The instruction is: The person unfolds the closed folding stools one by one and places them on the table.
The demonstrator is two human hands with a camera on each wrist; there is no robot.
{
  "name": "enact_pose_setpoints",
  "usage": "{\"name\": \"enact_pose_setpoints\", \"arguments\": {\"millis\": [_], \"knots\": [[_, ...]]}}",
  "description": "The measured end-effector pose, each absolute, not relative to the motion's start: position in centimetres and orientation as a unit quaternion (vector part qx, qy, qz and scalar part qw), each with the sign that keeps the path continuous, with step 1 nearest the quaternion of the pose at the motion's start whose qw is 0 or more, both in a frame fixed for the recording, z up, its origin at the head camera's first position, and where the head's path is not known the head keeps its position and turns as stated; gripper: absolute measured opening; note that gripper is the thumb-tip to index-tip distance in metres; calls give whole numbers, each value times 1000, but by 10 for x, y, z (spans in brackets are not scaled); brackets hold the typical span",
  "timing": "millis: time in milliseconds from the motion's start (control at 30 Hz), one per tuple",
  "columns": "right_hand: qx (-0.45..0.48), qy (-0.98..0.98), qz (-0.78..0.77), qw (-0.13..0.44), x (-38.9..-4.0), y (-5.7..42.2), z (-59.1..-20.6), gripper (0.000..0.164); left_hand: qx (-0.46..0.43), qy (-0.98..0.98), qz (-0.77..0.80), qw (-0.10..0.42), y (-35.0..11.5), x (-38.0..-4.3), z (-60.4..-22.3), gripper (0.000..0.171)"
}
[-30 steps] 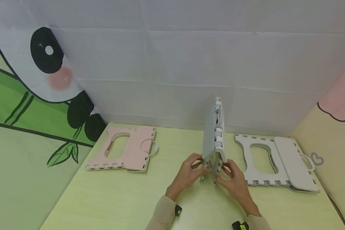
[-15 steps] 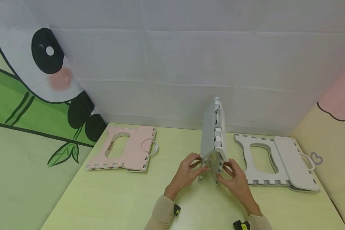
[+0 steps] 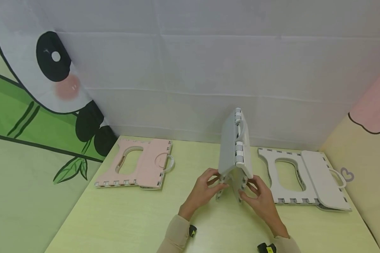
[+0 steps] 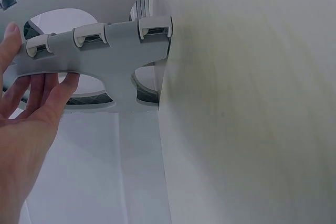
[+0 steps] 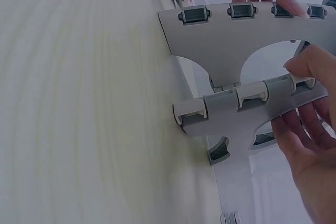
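A pale cloth backdrop (image 3: 193, 63) rose behind the desk (image 3: 139, 219), whose light yellow-green top carried three folding step stools. The flat white folding stool (image 3: 310, 179) lay to the right, near the desk's far edge. The upright folding stool (image 3: 232, 147), white with a greyish cast, stood on end between the other two, its two leg panels spread apart toward the person. The pink folding stool (image 3: 147, 163) lay flat on the left, well apart from the hands.

Next in size came the beige sleeves (image 3: 175, 233), then the hands. The left hand (image 3: 202, 189) gripped the left leg panel (image 4: 118, 59), thumb at its hinged edge and fingers curled through the cut-out. The right hand (image 3: 260, 200) gripped the right leg panel (image 5: 226, 111) in the same manner, thumb on the edge, other fingers curled underneath.

Smaller still was the white carry handle (image 3: 339, 178) of the stool on the right. A purple heart (image 3: 347, 174) marked the wall beside it.
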State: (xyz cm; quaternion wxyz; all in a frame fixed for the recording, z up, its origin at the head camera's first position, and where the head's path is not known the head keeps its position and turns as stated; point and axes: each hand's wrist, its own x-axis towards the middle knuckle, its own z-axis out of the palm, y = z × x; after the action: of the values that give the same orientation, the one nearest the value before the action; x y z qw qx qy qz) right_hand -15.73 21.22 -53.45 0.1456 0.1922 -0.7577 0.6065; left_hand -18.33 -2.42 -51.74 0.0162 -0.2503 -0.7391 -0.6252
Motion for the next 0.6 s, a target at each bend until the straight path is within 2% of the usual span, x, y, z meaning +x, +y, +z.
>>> {"name": "enact_pose_setpoints", "arguments": {"millis": [233,600], "knots": [[195,-759,604,149,-158,214,-536,63,-249,-742,-622,17,-26,-183,-516,40],[199,-752,610,148,-159,218,-538,59,-239,-737,-632,16,-30,-182,-514,40]]}}
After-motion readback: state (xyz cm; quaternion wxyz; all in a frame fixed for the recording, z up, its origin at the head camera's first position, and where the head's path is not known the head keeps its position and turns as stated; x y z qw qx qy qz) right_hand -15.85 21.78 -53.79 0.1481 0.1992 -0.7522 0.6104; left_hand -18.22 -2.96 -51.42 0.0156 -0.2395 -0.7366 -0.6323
